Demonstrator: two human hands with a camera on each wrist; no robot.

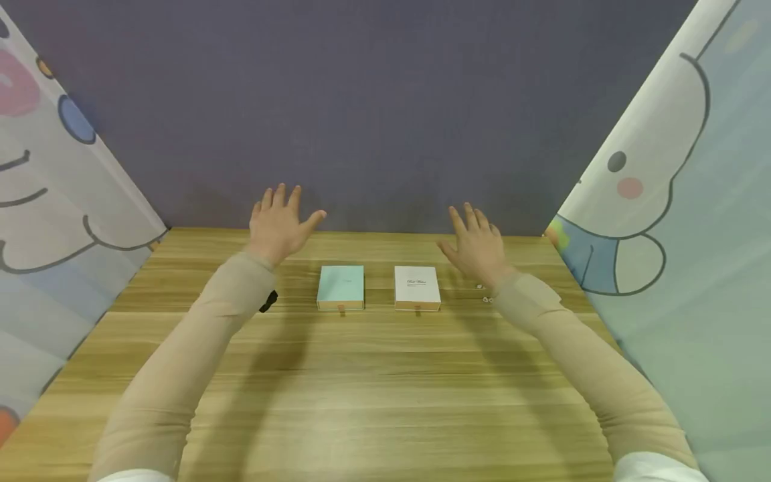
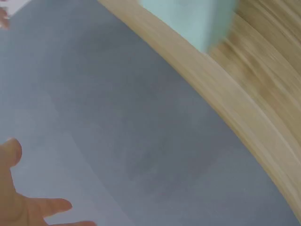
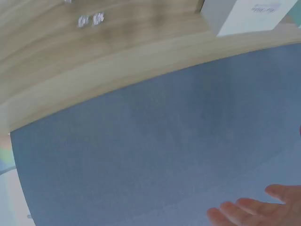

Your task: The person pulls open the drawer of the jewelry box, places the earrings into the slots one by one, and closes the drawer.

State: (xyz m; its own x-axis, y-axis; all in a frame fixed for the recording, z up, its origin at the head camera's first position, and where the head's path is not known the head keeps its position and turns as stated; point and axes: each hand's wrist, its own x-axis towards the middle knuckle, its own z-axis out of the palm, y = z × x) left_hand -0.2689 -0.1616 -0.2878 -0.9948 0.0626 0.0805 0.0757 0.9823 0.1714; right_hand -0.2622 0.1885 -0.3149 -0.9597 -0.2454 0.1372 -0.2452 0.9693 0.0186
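Note:
Both hands are raised over the far part of the wooden table, fingers spread and holding nothing. The left hand (image 1: 278, 227) is up to the left of a mint-green box (image 1: 340, 284), which also shows at the top of the left wrist view. Beyond a white box (image 1: 417, 285) with dark lettering, on its right, hovers the right hand (image 1: 478, 248). Each box has a small tab at its front edge. Small shiny pieces (image 3: 91, 19) lie on the wood near the right hand. Beside the left forearm is a small black item (image 1: 268, 301), partly hidden by the sleeve.
A dark grey panel (image 1: 361, 107) rises behind the table (image 1: 361, 402). Curtains with cartoon prints hang along both sides, a left curtain (image 1: 54, 187) and a right curtain (image 1: 693, 268), close to the table's edges.

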